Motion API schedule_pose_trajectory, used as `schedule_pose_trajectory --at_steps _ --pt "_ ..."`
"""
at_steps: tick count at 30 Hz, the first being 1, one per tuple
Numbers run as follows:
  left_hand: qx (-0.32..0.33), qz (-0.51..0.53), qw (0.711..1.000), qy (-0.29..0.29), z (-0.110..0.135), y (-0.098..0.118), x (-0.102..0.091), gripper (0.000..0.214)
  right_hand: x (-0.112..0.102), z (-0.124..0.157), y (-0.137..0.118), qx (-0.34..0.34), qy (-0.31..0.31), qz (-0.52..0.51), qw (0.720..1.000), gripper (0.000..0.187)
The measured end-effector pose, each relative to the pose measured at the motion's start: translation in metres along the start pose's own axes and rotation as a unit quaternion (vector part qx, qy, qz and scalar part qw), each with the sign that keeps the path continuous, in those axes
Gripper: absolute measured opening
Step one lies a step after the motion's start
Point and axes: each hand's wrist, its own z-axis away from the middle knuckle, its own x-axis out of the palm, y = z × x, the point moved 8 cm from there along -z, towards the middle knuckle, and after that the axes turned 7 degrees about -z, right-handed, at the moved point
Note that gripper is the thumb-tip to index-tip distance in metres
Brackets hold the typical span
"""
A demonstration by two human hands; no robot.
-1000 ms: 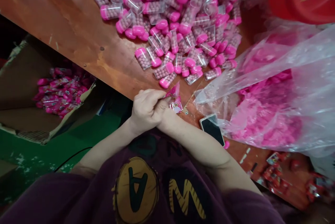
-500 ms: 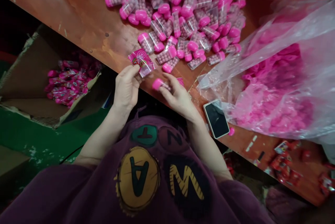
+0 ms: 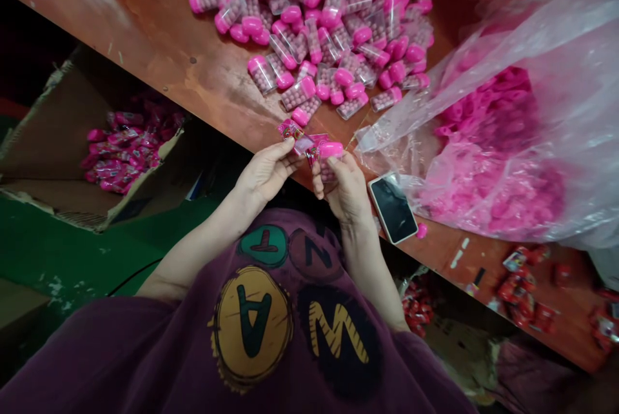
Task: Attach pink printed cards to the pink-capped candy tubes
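Observation:
My left hand (image 3: 271,172) pinches a small printed pink plastic sleeve (image 3: 296,137) between thumb and fingers, at the table's front edge. Close beside it, my right hand (image 3: 345,185) is closed on a small clear candy bottle (image 3: 329,159) with a pink cap; the cap points up and away from me. Another bit of pink printed film (image 3: 315,142) shows between the hands, and whether a hand holds it I cannot tell. Past my hands lies a big heap of similar pink-capped bottles (image 3: 333,33) filled with pale pink balls.
A clear bag (image 3: 527,143) of pink pieces fills the table's right side, with a phone (image 3: 393,209) in front of it. Red packets (image 3: 520,291) lie farther right. Below left stands a cardboard box (image 3: 43,188) with wrapped pink bottles (image 3: 126,149). The wooden table (image 3: 145,46) runs diagonally.
My left hand has moved right with the sleeve, close to my right hand. The bottle in my right hand has turned from lying sideways to cap-up. The view has shifted slightly.

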Motion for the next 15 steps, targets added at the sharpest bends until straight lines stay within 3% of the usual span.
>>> schedule_pose_trajectory --at_steps 5,10,15 --pt "-0.002 0.015 1.000 0.007 -0.005 -0.008 -0.003 0.011 0.011 0.007 0.011 0.002 -0.018 -0.017 1.000 0.045" --pt "0.004 0.007 1.000 -0.017 -0.002 -0.009 0.003 0.014 0.008 0.005 0.013 -0.017 -0.009 -0.023 1.000 0.051" --pt "-0.002 -0.029 0.999 0.016 0.000 -0.009 0.005 0.018 0.003 0.007 0.014 -0.033 -0.010 -0.014 0.999 0.052"
